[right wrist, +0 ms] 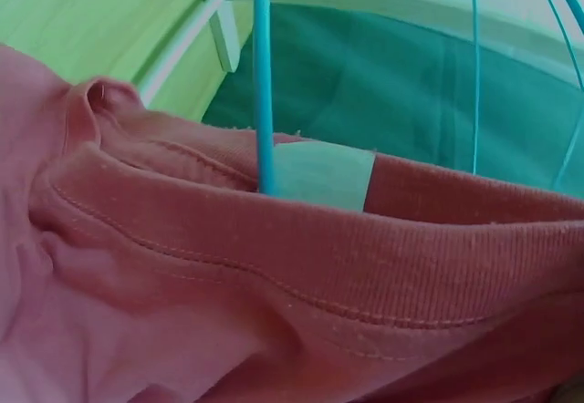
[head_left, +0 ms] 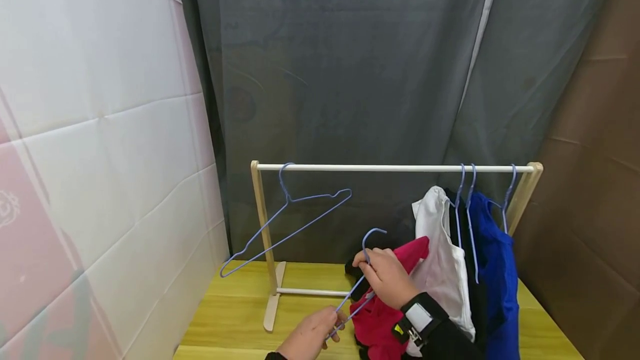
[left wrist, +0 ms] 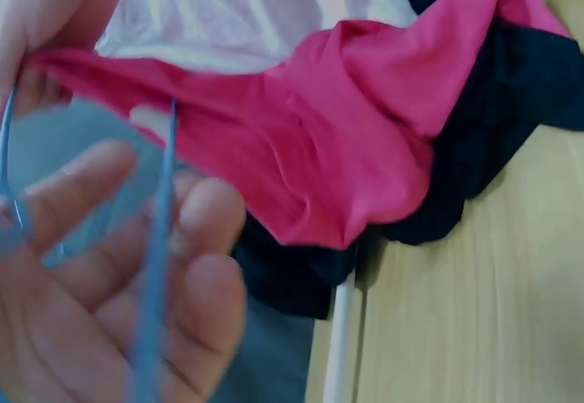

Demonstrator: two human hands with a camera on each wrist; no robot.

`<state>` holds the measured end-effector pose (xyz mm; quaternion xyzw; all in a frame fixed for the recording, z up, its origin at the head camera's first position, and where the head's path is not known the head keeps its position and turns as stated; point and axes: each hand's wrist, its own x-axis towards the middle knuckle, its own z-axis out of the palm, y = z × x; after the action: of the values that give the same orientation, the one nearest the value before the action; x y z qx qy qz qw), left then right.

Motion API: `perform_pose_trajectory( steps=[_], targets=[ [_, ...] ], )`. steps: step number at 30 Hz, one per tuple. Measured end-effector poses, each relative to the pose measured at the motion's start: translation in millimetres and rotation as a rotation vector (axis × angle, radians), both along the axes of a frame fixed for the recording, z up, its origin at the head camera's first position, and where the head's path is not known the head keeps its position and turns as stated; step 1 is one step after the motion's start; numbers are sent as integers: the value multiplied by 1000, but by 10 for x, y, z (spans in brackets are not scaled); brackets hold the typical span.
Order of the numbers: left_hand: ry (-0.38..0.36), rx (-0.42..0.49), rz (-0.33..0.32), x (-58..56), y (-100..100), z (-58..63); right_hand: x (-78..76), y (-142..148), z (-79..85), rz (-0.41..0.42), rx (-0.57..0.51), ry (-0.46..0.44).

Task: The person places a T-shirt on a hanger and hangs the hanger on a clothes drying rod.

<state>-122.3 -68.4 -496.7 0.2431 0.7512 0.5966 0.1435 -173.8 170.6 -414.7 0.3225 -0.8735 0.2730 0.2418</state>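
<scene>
My left hand [head_left: 312, 331] has its fingers curled round one end of a blue wire clothes hanger [head_left: 349, 294]. Up by the hook, my right hand [head_left: 390, 276] grips the same hanger, and the left wrist view shows it also pinching the neckline of a red shirt [left wrist: 365, 120]. In the right wrist view the hanger wire [right wrist: 264, 75] runs down into the shirt's ribbed neck opening, beside a pale label [right wrist: 324, 175]. The red shirt hangs below the right hand, with black cloth [left wrist: 497, 139] under it.
A wooden garment rack with a white rail [head_left: 380, 168] stands on the wooden table [head_left: 225, 315]. One bare blue hanger [head_left: 287, 199] hangs at its left. White [head_left: 435, 249], black and blue [head_left: 500, 293] garments hang at its right, close to my right arm.
</scene>
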Motion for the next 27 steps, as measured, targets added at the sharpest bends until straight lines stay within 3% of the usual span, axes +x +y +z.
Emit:
perform_pose_trajectory(
  steps=[2, 6, 9, 13, 18, 22, 27],
  targets=[
    [-1, 109, -17, -45, -69, -27, -11, 45, 11, -26, -40, 16],
    [-17, 301, 35, -114, -196, -101, -27, 132, 32, -54, -109, 13],
    [11, 312, 66, -150, -195, -168, -28, 180, 50, -70, -161, -10],
    [108, 163, 78, -156, -47, -248, -15, 208, 77, -79, -233, -51],
    [141, -127, 55, -142, 230, -299, 1, 198, 100, -76, -269, -73],
    [245, -333, 36, -170, 411, -330, 6, 183, 99, -55, -272, -84],
    [316, -478, 110, -188, 478, -361, 14, 186, 98, -53, -276, -91]
  ],
)
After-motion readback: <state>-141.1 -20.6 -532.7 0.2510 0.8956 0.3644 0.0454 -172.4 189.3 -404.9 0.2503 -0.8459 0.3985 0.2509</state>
